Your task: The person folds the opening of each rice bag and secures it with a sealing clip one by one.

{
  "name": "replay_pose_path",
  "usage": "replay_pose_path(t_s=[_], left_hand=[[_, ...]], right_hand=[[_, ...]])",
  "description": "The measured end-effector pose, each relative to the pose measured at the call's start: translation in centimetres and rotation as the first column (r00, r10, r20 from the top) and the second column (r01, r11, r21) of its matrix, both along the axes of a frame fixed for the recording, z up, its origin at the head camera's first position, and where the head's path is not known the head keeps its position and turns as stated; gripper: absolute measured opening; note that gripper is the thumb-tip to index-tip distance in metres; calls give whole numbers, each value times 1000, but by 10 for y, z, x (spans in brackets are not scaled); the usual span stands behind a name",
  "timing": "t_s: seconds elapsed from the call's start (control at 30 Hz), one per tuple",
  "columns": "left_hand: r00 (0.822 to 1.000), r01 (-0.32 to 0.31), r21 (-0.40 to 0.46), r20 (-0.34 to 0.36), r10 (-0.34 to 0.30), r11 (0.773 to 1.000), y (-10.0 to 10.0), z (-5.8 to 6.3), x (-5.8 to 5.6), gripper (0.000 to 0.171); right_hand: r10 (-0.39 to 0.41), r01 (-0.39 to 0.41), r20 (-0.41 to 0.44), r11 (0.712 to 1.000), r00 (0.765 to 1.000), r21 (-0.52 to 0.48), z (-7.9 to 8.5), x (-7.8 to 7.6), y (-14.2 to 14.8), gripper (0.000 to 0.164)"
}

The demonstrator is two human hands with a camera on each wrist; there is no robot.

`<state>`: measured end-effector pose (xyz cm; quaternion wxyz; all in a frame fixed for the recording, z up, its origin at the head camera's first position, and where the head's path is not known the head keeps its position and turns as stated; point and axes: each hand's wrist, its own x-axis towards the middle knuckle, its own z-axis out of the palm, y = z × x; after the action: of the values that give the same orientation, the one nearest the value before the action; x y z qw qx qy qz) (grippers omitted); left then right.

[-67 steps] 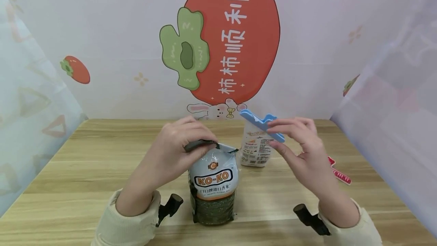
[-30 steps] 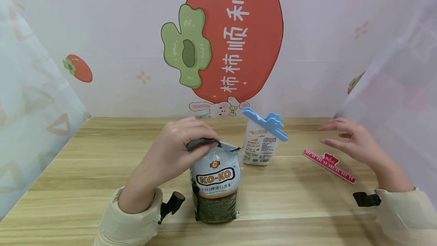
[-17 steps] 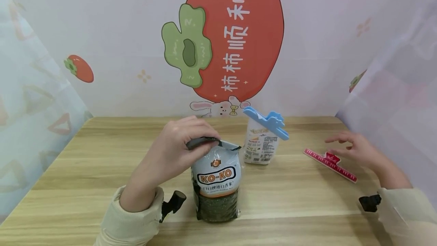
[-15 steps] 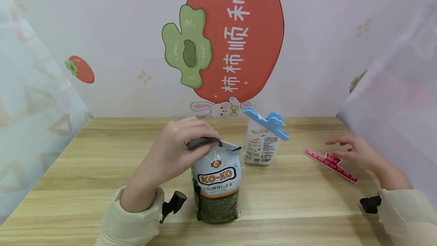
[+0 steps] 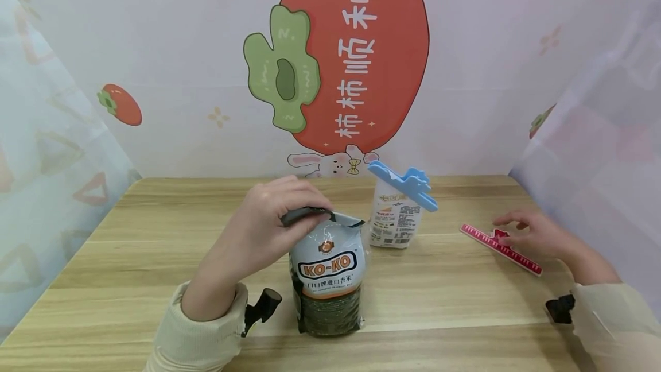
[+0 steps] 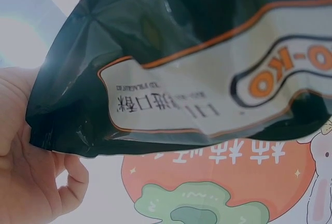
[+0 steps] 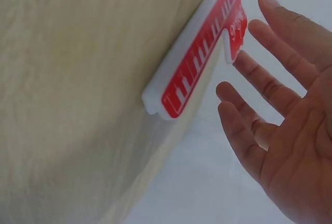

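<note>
My left hand pinches the folded dark top of a KO-KO rice bag, which stands upright on the table. Close up in the left wrist view, the bag's dark green printed face covers much of the fingers. On the right, a red-and-white bag clip lies on the tabletop. My right hand is just above its handle, the fingers spread. In the right wrist view a small gap shows between those fingers and the clip.
Behind the rice bag stands a smaller white printed packet, a blue bag clip across its top. The wooden table ends at a printed backdrop, with light curtains on both sides.
My right hand has let go of the blue clip, leaving it on the white packet, and moved right and down to the red clip. My left hand has kept its pinch on the rice bag.
</note>
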<state>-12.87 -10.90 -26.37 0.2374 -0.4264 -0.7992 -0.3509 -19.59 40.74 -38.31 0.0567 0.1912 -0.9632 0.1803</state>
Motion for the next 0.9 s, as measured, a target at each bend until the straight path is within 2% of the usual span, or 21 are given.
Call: replay_pose_path(t_s=[0.07,0.13,0.37,0.47,0.73,0.9], left_hand=[[1000,0,0,1,0,1000,0,0,0,21],[1000,-2,-3,0,2,1000,0,0,0,21],[1000,-17,-6,-8,17,1000,0,0,1,21],[1000,-24,-4,-12,24,1000,0,0,0,21],[1000,-22,-1,-11,22,1000,0,0,0,20],[1000,-17,0,0,17,1000,0,1,0,20]], right_hand=[[16,-16,-18,1000,1000,15,-3,-1,2,30],[14,-14,-1,999,1000,32,-5,-3,3,30],[-87,81,152,996,984,48,-2,-4,-2,30],[-94,89,189,995,978,32,1,-4,-4,28],[-60,63,202,998,978,-7,1,-5,-6,21],[-59,61,190,998,980,-9,2,-3,-8,34]])
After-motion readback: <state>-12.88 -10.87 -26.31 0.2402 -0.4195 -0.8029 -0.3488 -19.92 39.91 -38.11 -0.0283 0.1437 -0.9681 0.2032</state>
